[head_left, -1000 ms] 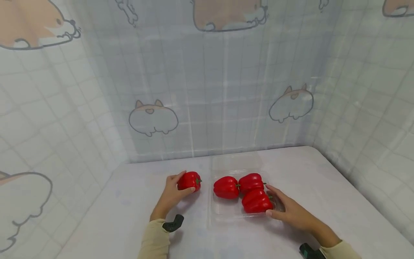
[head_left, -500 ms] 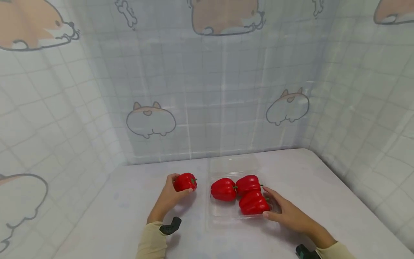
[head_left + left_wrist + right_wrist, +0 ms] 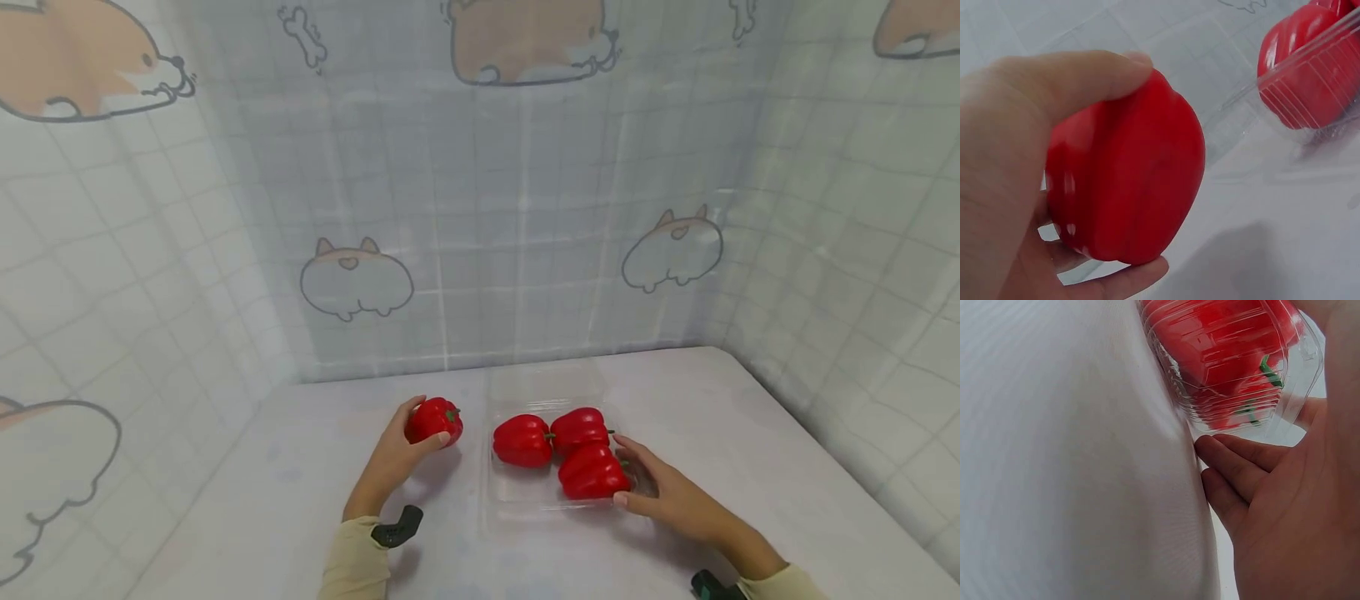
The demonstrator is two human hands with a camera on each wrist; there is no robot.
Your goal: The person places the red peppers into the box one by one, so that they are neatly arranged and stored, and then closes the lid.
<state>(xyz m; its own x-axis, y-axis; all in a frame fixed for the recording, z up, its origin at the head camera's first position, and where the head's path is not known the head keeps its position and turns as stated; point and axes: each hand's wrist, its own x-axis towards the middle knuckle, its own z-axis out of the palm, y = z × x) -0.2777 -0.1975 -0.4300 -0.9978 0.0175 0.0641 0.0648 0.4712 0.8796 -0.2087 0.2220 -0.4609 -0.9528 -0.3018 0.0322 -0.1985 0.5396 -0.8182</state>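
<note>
My left hand [image 3: 393, 454] grips a red bell pepper [image 3: 435, 422] to the left of a clear plastic container [image 3: 517, 492]. In the left wrist view the thumb lies over one side of this pepper [image 3: 1129, 169] and the fingers curl around the other. Three more red bell peppers lie in the container: one at the left [image 3: 522, 441], one at the back right [image 3: 580, 429] and one at the front right [image 3: 594, 472]. My right hand [image 3: 667, 492] holds the container's right end between thumb and fingers. Its lower fingertips rest by the table in the right wrist view.
The container's clear lid [image 3: 543, 383] lies folded back behind it. Underneath is a white-covered table [image 3: 300, 500]. Curtains [image 3: 487, 208] with a grid and dog drawings close off the back and both sides.
The pepper in my left hand has turned slightly, its stem now facing more upward. My right hand and the container have stayed in place, while the head view shifted a little.
</note>
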